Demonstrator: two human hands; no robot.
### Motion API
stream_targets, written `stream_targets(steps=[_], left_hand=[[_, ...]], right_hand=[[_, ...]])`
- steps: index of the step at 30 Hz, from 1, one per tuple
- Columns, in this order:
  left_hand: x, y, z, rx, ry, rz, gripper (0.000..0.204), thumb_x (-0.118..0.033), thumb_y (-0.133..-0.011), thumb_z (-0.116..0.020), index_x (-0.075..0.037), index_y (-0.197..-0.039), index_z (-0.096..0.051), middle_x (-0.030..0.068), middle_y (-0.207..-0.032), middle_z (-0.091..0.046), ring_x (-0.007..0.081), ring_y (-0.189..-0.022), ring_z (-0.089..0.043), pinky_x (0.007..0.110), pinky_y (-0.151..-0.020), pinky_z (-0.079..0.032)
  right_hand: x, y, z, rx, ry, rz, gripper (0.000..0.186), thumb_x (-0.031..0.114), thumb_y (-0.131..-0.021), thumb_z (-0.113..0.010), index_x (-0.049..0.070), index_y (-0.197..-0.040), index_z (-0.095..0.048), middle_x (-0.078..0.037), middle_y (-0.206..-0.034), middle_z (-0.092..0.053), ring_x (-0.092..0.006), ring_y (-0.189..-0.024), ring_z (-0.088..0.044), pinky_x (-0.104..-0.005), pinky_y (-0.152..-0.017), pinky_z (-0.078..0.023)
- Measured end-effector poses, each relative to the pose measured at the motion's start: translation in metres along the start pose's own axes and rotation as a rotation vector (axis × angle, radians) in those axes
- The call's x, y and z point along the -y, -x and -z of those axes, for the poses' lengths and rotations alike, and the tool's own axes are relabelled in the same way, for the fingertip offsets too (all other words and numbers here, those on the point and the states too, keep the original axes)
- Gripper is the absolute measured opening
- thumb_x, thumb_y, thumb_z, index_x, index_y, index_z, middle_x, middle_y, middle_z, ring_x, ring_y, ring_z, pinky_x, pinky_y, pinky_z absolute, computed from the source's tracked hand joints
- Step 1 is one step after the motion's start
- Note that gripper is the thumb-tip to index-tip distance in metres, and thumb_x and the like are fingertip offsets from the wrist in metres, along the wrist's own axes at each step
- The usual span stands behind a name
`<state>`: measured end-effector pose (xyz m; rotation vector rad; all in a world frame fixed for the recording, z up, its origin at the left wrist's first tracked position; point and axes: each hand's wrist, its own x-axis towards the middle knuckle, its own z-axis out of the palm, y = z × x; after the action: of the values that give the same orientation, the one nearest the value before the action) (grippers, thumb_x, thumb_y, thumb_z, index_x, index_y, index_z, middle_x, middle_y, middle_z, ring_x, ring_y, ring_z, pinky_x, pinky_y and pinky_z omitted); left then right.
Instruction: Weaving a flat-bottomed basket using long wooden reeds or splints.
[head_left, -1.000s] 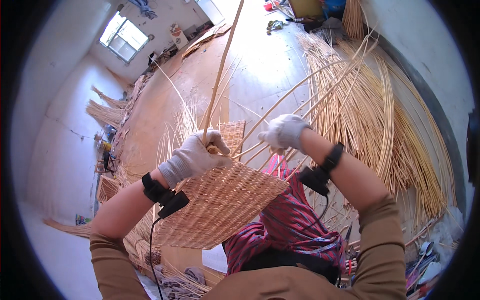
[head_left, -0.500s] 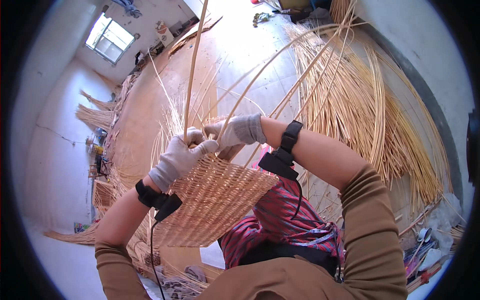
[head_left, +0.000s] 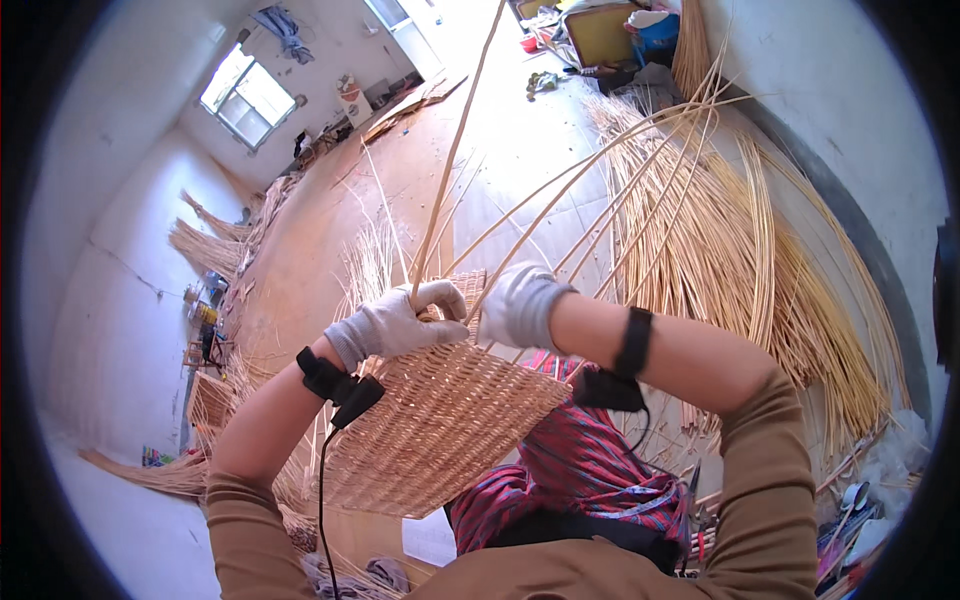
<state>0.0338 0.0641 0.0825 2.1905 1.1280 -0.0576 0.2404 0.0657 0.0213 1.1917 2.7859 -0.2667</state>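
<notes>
My left hand [head_left: 405,320], in a pale work glove, is closed at the upper edge of a woven wicker basket [head_left: 440,420], its thumb and fingers around the edge at the base of a tall upright rod [head_left: 455,160]. The basket tilts, its flat woven side facing me. To the right of that edge is my right hand [head_left: 522,305], gloved too and slightly blurred. It looks curled, but its fingers are mostly hidden, and what it holds does not show. Several long rods [head_left: 560,195] fan from the basket edge toward the upper right.
A big heap of loose wicker rods [head_left: 740,270] spreads over the floor on the right, by the wall. More bundles [head_left: 210,245] lie along the left wall. A striped red cloth [head_left: 590,450] covers my lap. Plastic and odds and ends [head_left: 860,520] lie at the lower right.
My right hand has moved right, away from my left hand at the basket edge. My left hand's fingers have shifted along the edge. The whole view has tipped upward, showing more of the far room.
</notes>
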Motion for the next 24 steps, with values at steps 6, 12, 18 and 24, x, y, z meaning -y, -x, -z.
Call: stream_targets(steps=[6, 12, 18, 24], left_hand=[[-0.002, -0.021, -0.008, -0.001, 0.013, -0.067, 0.025, -0.025, -0.092, -0.077, -0.007, -0.105, -0.067, 0.0031, -0.095, -0.069, 0.0120, -0.093, -0.063, 0.032, -0.084, -0.052], [-0.006, -0.005, -0.008, -0.060, 0.087, 0.009, 0.039, -0.008, -0.087, -0.080, -0.010, -0.119, -0.057, 0.0029, -0.104, -0.065, 0.0099, -0.100, -0.063, 0.028, -0.086, -0.053], [0.004, -0.016, -0.009, -0.022, 0.108, -0.029, 0.048, -0.010, -0.089, -0.080, -0.009, -0.126, -0.050, 0.0052, -0.110, -0.063, 0.0120, -0.104, -0.064, 0.029, -0.086, -0.056], [0.009, -0.018, -0.006, -0.083, -0.190, 0.014, 0.050, -0.050, -0.099, -0.062, -0.003, -0.109, -0.074, 0.0135, -0.106, -0.069, 0.0232, -0.101, -0.068, 0.038, -0.092, -0.053]], right_hand=[[-0.028, 0.064, 0.108, -1.468, 0.418, 0.390, 0.027, 0.039, -0.094, -0.061, 0.014, -0.092, -0.071, -0.005, -0.098, -0.069, -0.0249, -0.100, -0.066, -0.0454, -0.085, -0.053], [-0.085, 0.092, 0.021, -0.988, 0.164, -0.143, 0.020, 0.037, -0.096, -0.064, 0.021, -0.091, -0.075, -0.006, -0.072, -0.068, -0.0266, -0.069, -0.070, -0.0423, -0.060, -0.053], [0.006, 0.054, -0.183, -1.174, -0.330, -0.312, 0.005, 0.022, -0.094, -0.065, 0.020, -0.095, -0.069, -0.008, -0.070, -0.064, -0.0299, -0.061, -0.067, -0.0413, -0.052, -0.050], [0.068, 0.039, -0.191, -1.181, -0.616, -0.396, 0.004, 0.019, -0.095, -0.064, 0.018, -0.095, -0.068, -0.008, -0.075, -0.066, -0.0317, -0.068, -0.069, -0.0424, -0.057, -0.053]])
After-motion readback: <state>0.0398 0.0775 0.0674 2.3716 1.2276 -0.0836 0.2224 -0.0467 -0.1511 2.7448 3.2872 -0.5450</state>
